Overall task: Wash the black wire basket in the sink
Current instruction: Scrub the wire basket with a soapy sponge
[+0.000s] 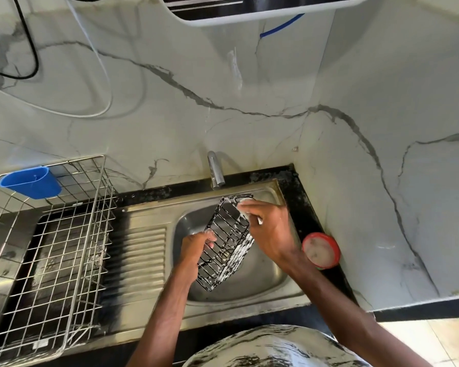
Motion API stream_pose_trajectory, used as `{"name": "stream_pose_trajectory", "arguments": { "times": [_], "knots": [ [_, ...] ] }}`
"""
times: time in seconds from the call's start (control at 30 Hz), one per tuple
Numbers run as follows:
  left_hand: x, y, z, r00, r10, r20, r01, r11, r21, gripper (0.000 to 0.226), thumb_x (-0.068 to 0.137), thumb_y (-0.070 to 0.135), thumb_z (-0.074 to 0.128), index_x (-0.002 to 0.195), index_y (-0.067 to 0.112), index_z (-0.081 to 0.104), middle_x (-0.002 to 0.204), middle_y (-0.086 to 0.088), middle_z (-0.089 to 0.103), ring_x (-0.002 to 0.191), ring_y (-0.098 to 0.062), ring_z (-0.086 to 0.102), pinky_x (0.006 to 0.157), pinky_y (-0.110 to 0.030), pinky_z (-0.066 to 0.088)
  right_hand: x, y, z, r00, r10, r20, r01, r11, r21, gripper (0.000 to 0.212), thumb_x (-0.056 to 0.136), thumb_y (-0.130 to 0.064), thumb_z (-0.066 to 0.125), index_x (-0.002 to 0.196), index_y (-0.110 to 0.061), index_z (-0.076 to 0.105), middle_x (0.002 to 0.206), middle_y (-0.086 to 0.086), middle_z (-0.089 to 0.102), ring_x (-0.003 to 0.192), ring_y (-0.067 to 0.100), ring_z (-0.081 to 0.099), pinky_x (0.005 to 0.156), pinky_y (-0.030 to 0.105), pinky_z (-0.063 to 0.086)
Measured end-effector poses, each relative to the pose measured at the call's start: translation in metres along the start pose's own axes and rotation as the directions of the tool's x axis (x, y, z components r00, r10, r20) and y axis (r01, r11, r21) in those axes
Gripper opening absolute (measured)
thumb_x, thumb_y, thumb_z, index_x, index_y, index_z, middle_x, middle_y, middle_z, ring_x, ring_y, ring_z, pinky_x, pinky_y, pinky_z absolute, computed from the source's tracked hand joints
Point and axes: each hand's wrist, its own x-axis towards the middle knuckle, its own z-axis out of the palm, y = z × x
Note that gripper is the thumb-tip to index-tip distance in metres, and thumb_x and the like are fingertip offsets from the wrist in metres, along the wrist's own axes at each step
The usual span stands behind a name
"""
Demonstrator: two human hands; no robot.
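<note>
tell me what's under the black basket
The steel sink bowl, seen through the foamy wires of the basket, which the left hand holds tilted over it. The drain cannot be made out behind the wires and foam.

Left hand [196, 246] gripping soapy black wire basket [227, 242] over the sink [249, 292], right hand [268, 226] pressing a scrubber [245, 201] beneath its fingertips, tap [215, 173] beyond them

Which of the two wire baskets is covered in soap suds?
The small black wire basket held over the sink; the big silver rack on the left shows none.
</note>
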Motion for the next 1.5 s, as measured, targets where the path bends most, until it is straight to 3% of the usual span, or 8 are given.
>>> {"name": "stream_pose_trajectory", "arguments": {
  "times": [0.23,0.3,0.4,0.53,1.1,1.23,1.4,1.5],
  "knots": [
    [-0.004,0.002,0.002,1.000,0.022,0.007,-0.022,1.000,-0.001,0.014,0.089,0.011,0.068,0.075,0.015,0.068,0.076,-0.001,0.063,0.078,-0.012,0.052,0.107,-0.045,0.035,0.022,0.023,-0.015,0.939,0.345,0.009,-0.333,0.901,0.279,0.032,0.089,0.008,0.064,0.098,-0.018,0.080,0.101,-0.010,0.077,0.095,-0.002,0.071,0.084,0.017,0.057],
    [-0.005,0.003,0.003,1.000,0.026,0.006,-0.026,1.000,-0.004,0.015,0.089,0.011,0.068,0.075,0.015,0.068,0.076,0.000,0.063,0.078,-0.012,0.051,0.104,-0.044,0.035,0.026,0.045,-0.017,0.812,0.577,0.089,-0.547,0.698,0.462,0.030,0.091,0.005,0.063,0.096,-0.019,0.079,0.102,-0.004,0.077,0.099,0.008,0.072,0.085,0.025,0.058],
    [-0.006,0.005,0.005,1.000,0.023,0.012,-0.023,1.000,-0.012,0.013,0.090,0.012,0.067,0.077,0.015,0.069,0.076,0.000,0.063,0.078,-0.013,0.050,0.098,-0.042,0.035,0.025,0.069,-0.023,0.557,0.760,0.336,-0.679,0.184,0.711,0.019,0.093,0.003,0.060,0.098,-0.007,0.076,0.110,0.010,0.076,0.102,0.021,0.073,0.078,0.028,0.058],
    [-0.007,0.008,0.007,0.999,0.030,0.024,-0.029,1.000,-0.009,0.010,0.089,0.013,0.067,0.080,0.014,0.071,0.077,0.001,0.062,0.076,-0.013,0.047,0.088,-0.038,0.036,0.017,0.077,-0.029,0.513,0.715,0.475,-0.665,-0.019,0.747,0.021,0.090,0.013,0.059,0.105,0.004,0.070,0.106,0.015,0.076,0.094,0.020,0.075,0.069,0.019,0.058],
    [-0.013,0.010,0.006,0.998,0.042,0.039,-0.042,0.999,0.011,0.012,0.090,0.011,0.067,0.079,0.016,0.068,0.079,-0.002,0.061,0.076,-0.014,0.045,0.074,-0.032,0.035,0.032,0.049,-0.031,0.665,0.636,0.392,-0.693,0.329,0.642,0.039,0.082,0.024,0.062,0.098,-0.010,0.073,0.109,0.016,0.073,0.093,0.036,0.074,0.065,0.030,0.063],
    [-0.012,0.010,0.006,0.999,0.039,0.037,-0.039,0.999,0.000,0.011,0.090,0.011,0.067,0.080,0.016,0.069,0.079,-0.002,0.061,0.075,-0.014,0.045,0.072,-0.031,0.035,0.039,0.050,-0.035,0.677,0.648,0.349,-0.702,0.425,0.572,0.040,0.079,0.025,0.062,0.096,-0.008,0.077,0.110,0.013,0.071,0.100,0.030,0.073,0.079,0.036,0.063],
    [-0.011,0.011,0.007,0.998,0.049,0.035,-0.049,0.999,-0.011,0.009,0.090,0.010,0.067,0.082,0.013,0.070,0.079,-0.002,0.061,0.076,-0.014,0.045,0.070,-0.030,0.034,0.045,0.047,-0.040,0.662,0.611,0.435,-0.724,0.372,0.581,0.033,0.095,0.016,0.048,0.098,-0.004,0.075,0.113,0.016,0.072,0.105,0.028,0.071,0.080,0.026,0.061],
    [-0.010,0.012,0.009,0.998,0.060,0.028,-0.060,0.998,-0.017,0.006,0.090,0.010,0.067,0.086,0.010,0.071,0.079,-0.001,0.060,0.075,-0.013,0.046,0.069,-0.030,0.033,0.042,0.046,-0.043,0.737,0.560,0.379,-0.668,0.512,0.541,0.026,0.090,0.012,0.062,0.103,-0.005,0.076,0.108,0.011,0.076,0.100,0.022,0.074,0.082,0.025,0.060]
  ]
}}
